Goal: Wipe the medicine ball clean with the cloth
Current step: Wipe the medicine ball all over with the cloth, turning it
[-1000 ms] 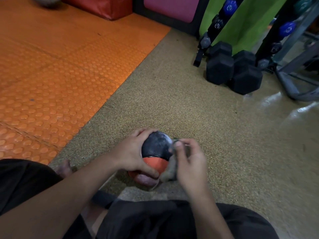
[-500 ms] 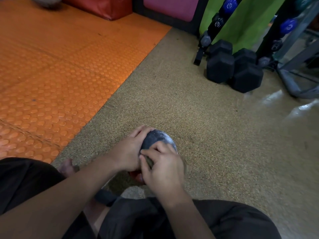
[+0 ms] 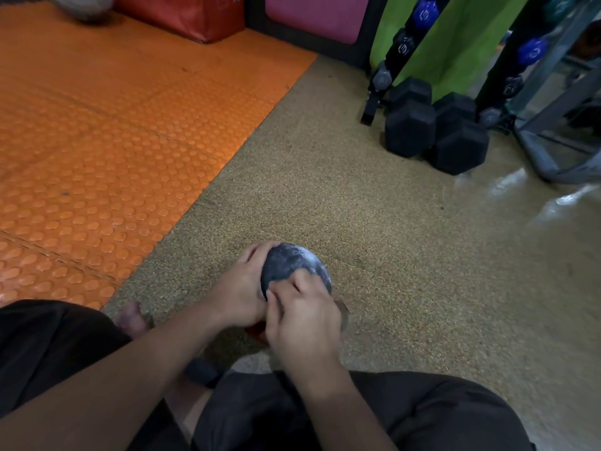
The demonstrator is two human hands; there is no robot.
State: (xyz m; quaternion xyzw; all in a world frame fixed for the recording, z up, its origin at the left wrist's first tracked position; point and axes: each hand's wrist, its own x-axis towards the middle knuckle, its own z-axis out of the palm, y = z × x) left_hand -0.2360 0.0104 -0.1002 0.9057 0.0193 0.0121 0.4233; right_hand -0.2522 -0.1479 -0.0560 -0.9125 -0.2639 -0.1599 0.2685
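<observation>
My left hand [image 3: 239, 289] cups the medicine ball [image 3: 289, 260] over the speckled floor [image 3: 390, 239], fingers wrapped around its side. My right hand [image 3: 302, 315] presses on top, fingers curled; the cloth [image 3: 343, 315] barely peeks out beneath.

The medicine ball [image 3: 289, 263] is small and round, its upper part dark grey-black with a fine grain and smeared with pale, chalky dust, while a sliver of red shows at its underside. It sits low over the speckled tan floor, just ahead of the person's knees, largely covered from both sides. The cloth [image 3: 343, 315] shows only as a thin pale edge at the ball's lower right
</observation>
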